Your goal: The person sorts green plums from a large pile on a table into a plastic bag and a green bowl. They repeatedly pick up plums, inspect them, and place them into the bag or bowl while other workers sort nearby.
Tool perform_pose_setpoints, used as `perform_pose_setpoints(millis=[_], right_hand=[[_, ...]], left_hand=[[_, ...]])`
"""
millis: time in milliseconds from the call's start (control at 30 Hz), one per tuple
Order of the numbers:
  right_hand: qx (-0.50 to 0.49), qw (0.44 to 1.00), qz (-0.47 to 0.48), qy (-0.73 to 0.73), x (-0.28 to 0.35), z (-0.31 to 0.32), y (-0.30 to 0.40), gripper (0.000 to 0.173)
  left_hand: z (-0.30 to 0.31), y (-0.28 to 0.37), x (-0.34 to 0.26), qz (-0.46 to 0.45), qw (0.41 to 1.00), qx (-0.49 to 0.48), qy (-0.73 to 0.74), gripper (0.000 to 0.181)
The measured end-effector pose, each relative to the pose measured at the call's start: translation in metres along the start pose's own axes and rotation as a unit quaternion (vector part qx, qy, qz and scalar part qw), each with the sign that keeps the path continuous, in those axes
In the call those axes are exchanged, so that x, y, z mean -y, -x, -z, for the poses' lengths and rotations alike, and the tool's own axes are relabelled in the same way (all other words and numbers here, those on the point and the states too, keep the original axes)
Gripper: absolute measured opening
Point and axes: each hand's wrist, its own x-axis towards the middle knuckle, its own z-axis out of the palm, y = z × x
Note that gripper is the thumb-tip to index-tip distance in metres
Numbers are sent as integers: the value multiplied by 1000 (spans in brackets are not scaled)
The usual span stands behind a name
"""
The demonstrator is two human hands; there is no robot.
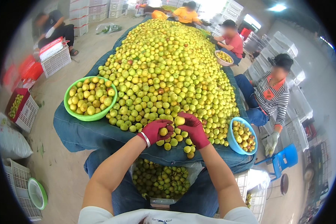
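A broad heap of yellow-green round fruits (168,70) covers the cloth-topped surface before me. My left hand (156,130), in a dark red glove, holds one yellow-green fruit (163,131) at its palm and fingers. Close beside it, my right hand (192,128), gloved alike, grips a paler yellow fruit (179,120) between thumb and fingers. Both hands are over the heap's near edge. Below them, between my knees, stands a plastic-lined container of green fruits (162,179).
A green basket (90,116) of fruit stands at left, a blue basket (234,141) at right. A co-worker in a striped shirt (271,92) sits at the right beside a blue chair (285,161). Several other people sit farther back. Crates (56,62) stand on the floor.
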Motion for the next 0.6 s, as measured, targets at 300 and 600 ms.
perform_pose_setpoints(millis=[300, 600], right_hand=[[107, 991, -13, 83, -13, 7, 5, 44], [-45, 941, 40, 332, -21, 103, -124, 28]], left_hand=[[-5, 5, 11, -49, 986, 16, -156, 39], [-27, 2, -2, 42, 994, -101, 14, 39]])
